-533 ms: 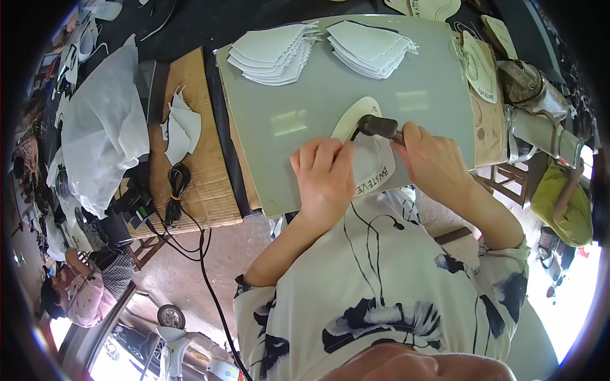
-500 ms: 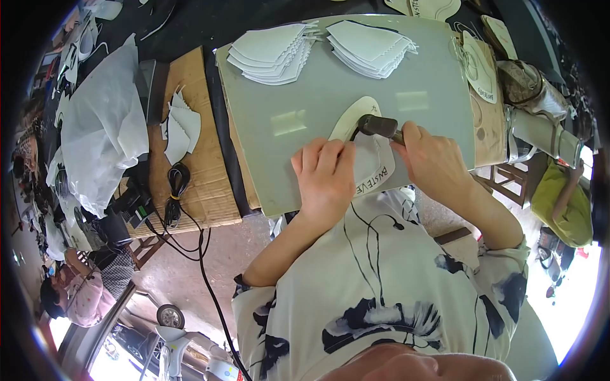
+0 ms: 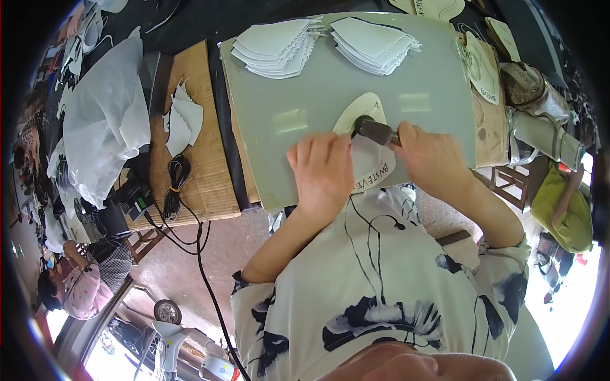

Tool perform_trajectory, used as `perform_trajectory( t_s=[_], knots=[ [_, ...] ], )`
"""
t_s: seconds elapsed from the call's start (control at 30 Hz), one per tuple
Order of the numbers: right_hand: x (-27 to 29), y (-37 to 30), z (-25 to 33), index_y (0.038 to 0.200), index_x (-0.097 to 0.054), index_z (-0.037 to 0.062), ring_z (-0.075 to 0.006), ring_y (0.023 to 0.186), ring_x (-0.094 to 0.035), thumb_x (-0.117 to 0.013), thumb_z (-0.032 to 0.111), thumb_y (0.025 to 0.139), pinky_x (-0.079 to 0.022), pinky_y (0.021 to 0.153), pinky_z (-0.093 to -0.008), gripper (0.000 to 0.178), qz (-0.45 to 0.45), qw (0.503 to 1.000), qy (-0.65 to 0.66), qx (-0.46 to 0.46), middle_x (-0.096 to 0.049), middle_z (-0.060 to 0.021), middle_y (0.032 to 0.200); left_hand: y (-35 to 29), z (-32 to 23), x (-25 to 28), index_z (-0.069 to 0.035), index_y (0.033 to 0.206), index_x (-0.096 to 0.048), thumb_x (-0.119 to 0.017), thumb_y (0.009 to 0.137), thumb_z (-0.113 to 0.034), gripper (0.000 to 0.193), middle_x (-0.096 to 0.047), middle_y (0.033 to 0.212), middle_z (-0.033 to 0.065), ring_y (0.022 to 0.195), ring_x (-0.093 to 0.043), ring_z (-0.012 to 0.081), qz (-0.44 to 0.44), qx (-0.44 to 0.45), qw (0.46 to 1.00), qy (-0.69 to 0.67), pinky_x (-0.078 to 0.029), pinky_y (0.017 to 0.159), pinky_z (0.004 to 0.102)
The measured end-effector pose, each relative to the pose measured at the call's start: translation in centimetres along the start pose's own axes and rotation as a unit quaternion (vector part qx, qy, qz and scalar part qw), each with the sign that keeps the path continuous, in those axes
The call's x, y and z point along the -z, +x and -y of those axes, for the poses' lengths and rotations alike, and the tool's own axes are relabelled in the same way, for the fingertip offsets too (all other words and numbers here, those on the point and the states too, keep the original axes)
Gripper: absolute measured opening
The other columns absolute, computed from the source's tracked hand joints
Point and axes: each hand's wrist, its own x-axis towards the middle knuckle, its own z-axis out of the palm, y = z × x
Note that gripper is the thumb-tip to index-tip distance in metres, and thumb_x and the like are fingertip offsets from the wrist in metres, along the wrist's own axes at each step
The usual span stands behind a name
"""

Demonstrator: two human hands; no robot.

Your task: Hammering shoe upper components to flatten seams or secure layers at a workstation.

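A cream, rounded template (image 3: 361, 109) with dark handwriting lies on the grey-green board, and a white cut piece (image 3: 367, 154) rests over it. My right hand (image 3: 432, 155) is closed round the short handle of a hammer (image 3: 375, 130). The hammer's dark head is down at the upper edge of the white piece. Along the left side of that piece, my left hand (image 3: 321, 171) has its fingers curled and pressed together, slightly blurred. Their tips are partly hidden, and they appear to grip the piece's edge.
Two fanned stacks of white pieces (image 3: 276, 47) (image 3: 372, 44) lie along the board's far edge. Cardboard (image 3: 206, 184) at left carries more white pieces (image 3: 184, 120) and a coiled black cable (image 3: 178, 181). At right is another template (image 3: 481, 70). A person in pink (image 3: 88, 292) sits far left.
The hammer head has shifted slightly left and lower on the template. My left fingers have lifted a little and blurred. The whole view has drifted slightly.
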Motion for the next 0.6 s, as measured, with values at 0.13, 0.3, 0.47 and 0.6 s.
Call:
perform_trajectory(
  t_s=[0.13, 0.3, 0.47, 0.6],
  knots=[
    [0.0, 0.6, -0.3, 0.09, -0.044, 0.0017, -0.0361, 0.059, -0.062, -0.06, 0.022, 0.095, -0.048, 0.051, -0.0439, 0.026, 0.013, 1.0, -0.002, -0.023, -0.059, -0.0147, 0.072, -0.7, -0.1, 1.0, -0.007, 0.099, -0.067, -0.065, 0.066, -0.002, 0.033, -0.058, 0.096, 0.0031, 0.095, -0.056, 0.0225, 0.018, 0.049, 0.998, -0.048, -0.035, 0.086, 0.0379],
    [1.0, -0.1, 0.4, 0.083, -0.045, 0.0029, -0.0306, 0.051, -0.061, -0.06, 0.027, 0.096, -0.047, 0.044, -0.0389, 0.031, -0.113, 0.992, 0.03, 0.056, -0.056, -0.0107, 0.063, -1.4, -0.2, 0.1, -0.005, 0.097, -0.067, -0.065, 0.067, -0.004, 0.03, -0.059, 0.096, 0.0037, 0.098, -0.057, 0.0222, -0.008, -0.029, 0.999, 0.04, -0.035, 0.086, 0.0385],
    [0.8, 0.5, 0.3, 0.089, -0.045, 0.002, -0.0344, 0.056, -0.06, -0.062, 0.022, 0.094, -0.046, 0.049, -0.0429, 0.027, -0.001, 1.0, 0.008, 0.02, -0.058, -0.0139, 0.069, -1.5, -0.1, 0.1, -0.002, 0.096, -0.066, -0.064, 0.07, -0.006, 0.027, -0.059, 0.096, 0.0045, 0.098, -0.057, 0.0225, -0.006, -0.052, 0.997, 0.053, -0.035, 0.086, 0.0388],
    [0.3, 0.0, 0.5, 0.089, -0.045, 0.0018, -0.0345, 0.057, -0.06, -0.061, 0.024, 0.095, -0.046, 0.048, -0.0421, 0.028, 0.022, 0.999, -0.021, 0.015, -0.058, -0.0138, 0.069, -0.9, -0.3, 0.1, -0.004, 0.094, -0.066, -0.065, 0.071, -0.004, 0.023, -0.059, 0.094, 0.0044, 0.098, -0.057, 0.0224, -0.017, -0.015, 0.999, 0.035, -0.034, 0.086, 0.0392]
  ],
)
